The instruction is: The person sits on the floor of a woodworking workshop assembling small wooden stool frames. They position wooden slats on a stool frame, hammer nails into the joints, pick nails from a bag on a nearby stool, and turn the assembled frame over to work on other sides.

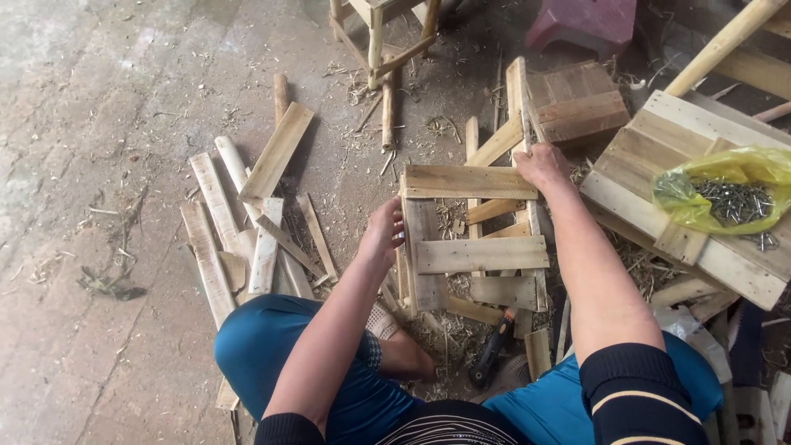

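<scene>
A small crate frame of rough wooden slats (474, 247) stands on the ground between my knees. My left hand (384, 233) grips its left edge. My right hand (541, 162) rests on the far right corner, closed around an upright slat (519, 99) that sticks up from that corner. A dark hammer (491, 353) lies on the ground near my right knee, below the crate.
Loose slats (247, 222) lie in a pile to the left. A wooden panel (684, 189) on the right carries a yellow-green plastic bag of nails (733, 198). A small wooden box (577, 99), a red stool (585, 21) and a wooden stool frame (379, 33) stand farther off.
</scene>
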